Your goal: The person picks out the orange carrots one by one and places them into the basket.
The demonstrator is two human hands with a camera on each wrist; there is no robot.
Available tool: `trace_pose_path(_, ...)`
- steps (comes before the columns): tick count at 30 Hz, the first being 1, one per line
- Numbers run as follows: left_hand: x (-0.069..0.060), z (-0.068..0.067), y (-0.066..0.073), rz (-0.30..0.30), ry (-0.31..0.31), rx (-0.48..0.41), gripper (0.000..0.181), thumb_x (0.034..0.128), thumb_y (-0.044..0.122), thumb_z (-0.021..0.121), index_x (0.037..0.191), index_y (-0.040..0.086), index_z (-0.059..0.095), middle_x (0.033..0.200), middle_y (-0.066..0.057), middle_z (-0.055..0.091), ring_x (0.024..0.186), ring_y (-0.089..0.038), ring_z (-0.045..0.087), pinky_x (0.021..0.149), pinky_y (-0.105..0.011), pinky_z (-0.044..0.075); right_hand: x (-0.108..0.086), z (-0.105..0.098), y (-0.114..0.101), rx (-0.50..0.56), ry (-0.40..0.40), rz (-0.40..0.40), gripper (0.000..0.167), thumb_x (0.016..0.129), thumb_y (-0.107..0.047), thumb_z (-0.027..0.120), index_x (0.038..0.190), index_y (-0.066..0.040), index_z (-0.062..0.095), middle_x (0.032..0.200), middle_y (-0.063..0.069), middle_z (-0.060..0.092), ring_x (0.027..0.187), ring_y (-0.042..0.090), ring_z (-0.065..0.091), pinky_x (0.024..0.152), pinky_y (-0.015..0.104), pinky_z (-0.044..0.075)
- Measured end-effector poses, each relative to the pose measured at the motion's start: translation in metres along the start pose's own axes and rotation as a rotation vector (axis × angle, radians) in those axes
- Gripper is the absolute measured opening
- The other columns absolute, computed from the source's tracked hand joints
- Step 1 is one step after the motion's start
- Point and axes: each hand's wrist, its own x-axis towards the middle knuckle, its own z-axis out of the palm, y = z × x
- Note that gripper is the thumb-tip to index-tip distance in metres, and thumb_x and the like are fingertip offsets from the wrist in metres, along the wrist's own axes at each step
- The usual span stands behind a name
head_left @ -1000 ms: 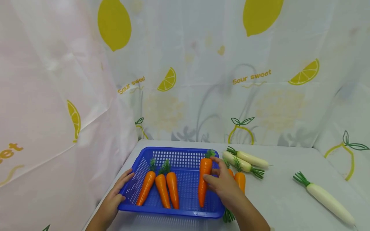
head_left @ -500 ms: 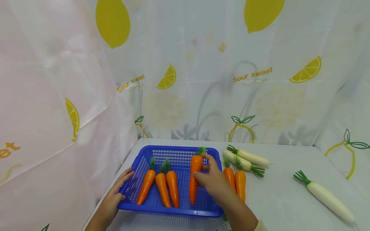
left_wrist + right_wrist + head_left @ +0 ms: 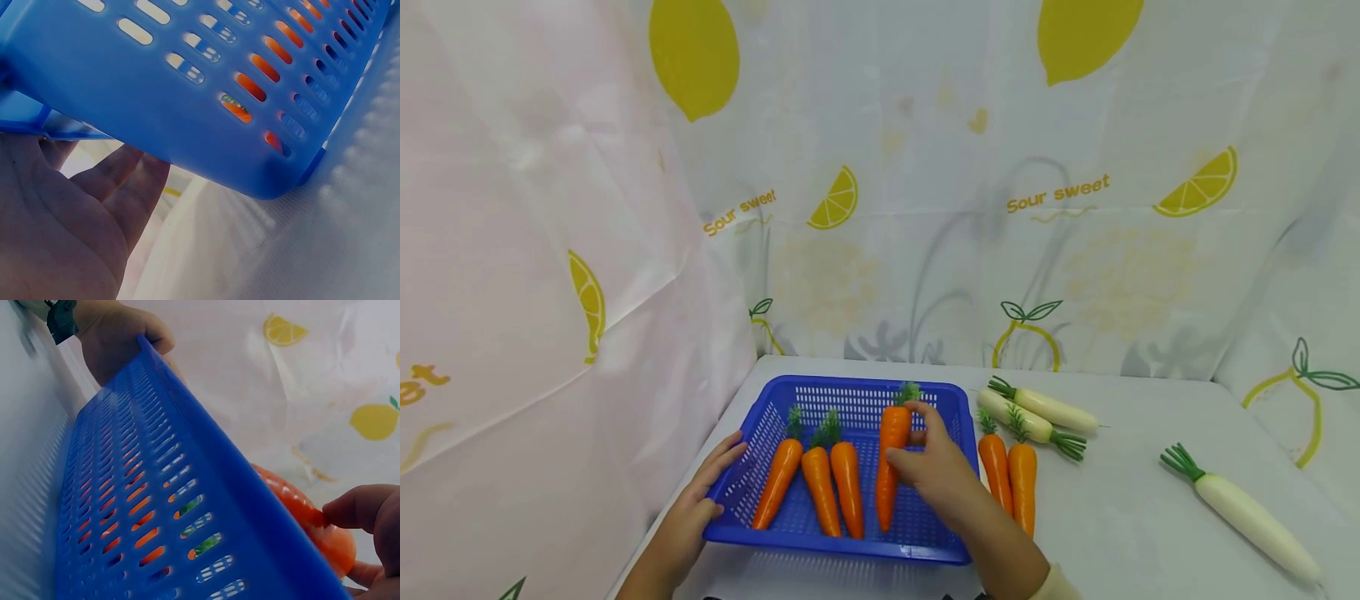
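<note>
A blue plastic basket [image 3: 842, 547] with slotted walls stands on the table. My left hand [image 3: 691, 508] holds its left rim, the thumb near the front corner; in the left wrist view the palm [image 3: 56, 219] is beside the outer wall. Over the right part of the basket, my right hand [image 3: 934, 471] pinches an orange carrot [image 3: 887, 475] between thumb and fingers near its leafy top, tip toward me. The right wrist view shows this carrot [image 3: 290, 500] above the rim. Left of it in the basket lie a carrot [image 3: 778, 483], a middle carrot [image 3: 822, 492] and another carrot [image 3: 847, 487].
Right of the basket, two carrots [image 3: 1022, 487] lie side by side on the white table [image 3: 1120, 517]. Two white radishes [image 3: 1056, 411] lie behind them, and another white radish [image 3: 1255, 521] is far right. A lemon-print curtain [image 3: 925, 275] hangs at the back and sides.
My right hand has moved left with the carrot, from the basket's right side toward the other carrots in it. The carrots on the table show more fully. The left hand stays on the rim.
</note>
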Motion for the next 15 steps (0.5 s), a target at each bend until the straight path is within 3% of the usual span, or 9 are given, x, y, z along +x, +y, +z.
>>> trace_pose_path(15, 0.0000, 0.0003, 0.0004, -0.008, 0.000, -0.007, 0.087, 0.0744, -0.010, 0.043, 0.159, 0.006, 0.039, 0.177, -0.008, 0.007, 0.160, -0.049, -0.005, 0.113, -0.081, 0.009, 0.0042, 0.0017, 0.0069, 0.046, -0.036, 0.052, 0.077, 0.095, -0.005, 0.067, 0.160, -0.015, 0.025, 0.129, 0.027, 0.048, 0.103, 0.031, 0.067, 0.085, 0.049, 0.064)
